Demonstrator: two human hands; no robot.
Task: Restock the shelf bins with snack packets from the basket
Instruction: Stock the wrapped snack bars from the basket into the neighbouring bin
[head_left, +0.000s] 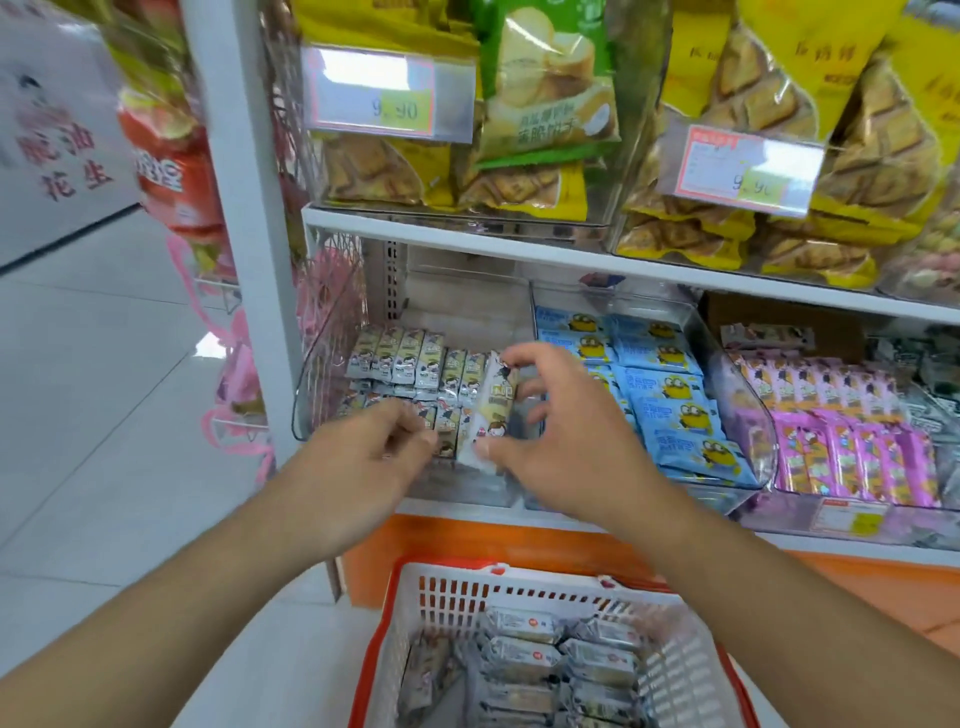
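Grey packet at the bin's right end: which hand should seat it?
Right, probably. The right hand already pinches the grey packet, which stands at the right end of the row in the clear bin. The left hand rests on the front packets, further left, holding none.

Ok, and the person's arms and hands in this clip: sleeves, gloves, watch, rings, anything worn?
Nothing worn is visible. Both forearms are bare from the frame edge to the wrist, with no sleeve or cuff showing. The left hand and right hand have no gloves, and no watch, bracelet or ring can be seen.
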